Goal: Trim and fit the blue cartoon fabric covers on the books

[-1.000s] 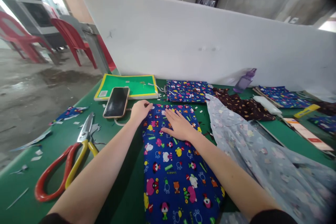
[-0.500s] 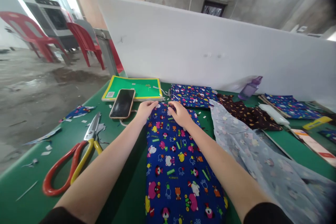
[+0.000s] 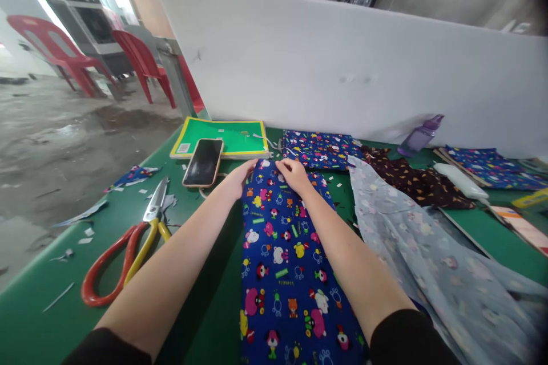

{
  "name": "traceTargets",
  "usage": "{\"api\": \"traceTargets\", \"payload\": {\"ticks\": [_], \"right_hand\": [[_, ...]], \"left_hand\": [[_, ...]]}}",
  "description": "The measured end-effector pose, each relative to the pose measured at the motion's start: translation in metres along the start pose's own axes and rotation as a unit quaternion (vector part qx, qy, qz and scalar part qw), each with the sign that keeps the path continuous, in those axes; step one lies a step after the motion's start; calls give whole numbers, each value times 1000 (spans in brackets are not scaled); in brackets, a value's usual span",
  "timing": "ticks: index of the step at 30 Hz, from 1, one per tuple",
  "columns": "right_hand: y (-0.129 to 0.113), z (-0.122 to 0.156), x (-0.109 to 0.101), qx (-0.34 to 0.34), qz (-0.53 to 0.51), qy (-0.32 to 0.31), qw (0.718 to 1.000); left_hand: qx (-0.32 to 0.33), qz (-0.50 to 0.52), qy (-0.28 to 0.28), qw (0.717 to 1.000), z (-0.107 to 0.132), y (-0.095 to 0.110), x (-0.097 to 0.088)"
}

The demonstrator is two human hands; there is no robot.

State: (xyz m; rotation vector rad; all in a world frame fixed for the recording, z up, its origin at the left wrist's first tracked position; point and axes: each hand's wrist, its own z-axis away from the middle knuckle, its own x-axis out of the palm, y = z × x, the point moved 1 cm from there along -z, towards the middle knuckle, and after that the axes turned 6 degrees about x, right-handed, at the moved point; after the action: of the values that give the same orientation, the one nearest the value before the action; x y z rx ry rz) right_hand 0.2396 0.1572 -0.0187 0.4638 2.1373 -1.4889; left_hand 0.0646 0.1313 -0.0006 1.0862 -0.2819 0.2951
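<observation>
A dark blue cloth (image 3: 282, 262) printed with cartoon animals stretches lengthwise from the near edge of view to both hands. At its far left corner, my left hand (image 3: 244, 178) is closed, fingers on the cloth's edge. My right hand (image 3: 293, 175) pinches the far edge a short way to the right, thumb and forefinger together. Between them the edge lies fairly straight; the fingertips are partly hidden. Left of my left forearm lie large scissors (image 3: 132, 251) with one red and one yellow handle, blades slightly apart.
A phone (image 3: 203, 163) leans on a green book (image 3: 240, 136) behind my left hand. Folded blue printed cloth (image 3: 319, 148) lies beyond my right hand. Pale cloth (image 3: 411, 239), brown cloth (image 3: 419, 185) and a purple bottle (image 3: 422, 136) are rightward. A white panel (image 3: 321, 63) borders the green table (image 3: 205, 291).
The view has shifted slightly, moving most things a little right and the background up. Both hands still grip the cloth's far edge, and more of that edge shows between them.
</observation>
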Motion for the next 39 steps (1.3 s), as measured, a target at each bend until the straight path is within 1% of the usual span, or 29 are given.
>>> {"api": "traceTargets", "payload": {"ticks": [1, 5, 7, 10, 14, 15, 17, 19, 21, 25, 29, 31, 32, 35, 39], "right_hand": [[1, 0, -1, 3, -8, 5, 1000], [5, -1, -3, 17, -32, 15, 999], [7, -1, -2, 20, -41, 15, 999], [8, -2, -1, 20, -45, 19, 999], [10, -4, 0, 18, -39, 18, 999], [10, -4, 0, 18, -37, 18, 999], [11, -4, 1, 18, -35, 16, 999], [12, -4, 1, 19, -32, 13, 999], [12, -4, 2, 21, -30, 11, 999], [13, -4, 2, 20, -25, 17, 999], [15, -5, 3, 15, -17, 22, 1000], [15, -5, 4, 13, -14, 20, 1000], [15, -5, 4, 12, -12, 20, 1000], [15, -5, 5, 9, -9, 19, 1000], [14, -4, 4, 11, -7, 16, 1000]], "left_hand": [[-7, 0, -14, 1000, 4, 1, 2], [-28, 0, -101, 995, 26, -2, 8], [-30, -12, -119, 992, 42, -8, 6], [-40, -46, -142, 988, 71, -22, -2], [-90, -52, -212, 972, 117, -40, -15], [-97, -51, -236, 966, 128, -44, -16], [-88, -38, -274, 957, 149, -48, -18], [-89, -24, -284, 954, 167, -50, -17], [-82, -24, -270, 959, 179, -52, -14], [-62, -65, -237, 967, 191, -59, -8], [17, -51, -173, 983, 191, -62, -4], [46, -53, -161, 985, 190, -61, -2], [50, -62, -159, 984, 190, -60, -2], [35, -96, -181, 978, 191, -54, 1], [2, -140, -263, 955, 197, -46, 5]]}}
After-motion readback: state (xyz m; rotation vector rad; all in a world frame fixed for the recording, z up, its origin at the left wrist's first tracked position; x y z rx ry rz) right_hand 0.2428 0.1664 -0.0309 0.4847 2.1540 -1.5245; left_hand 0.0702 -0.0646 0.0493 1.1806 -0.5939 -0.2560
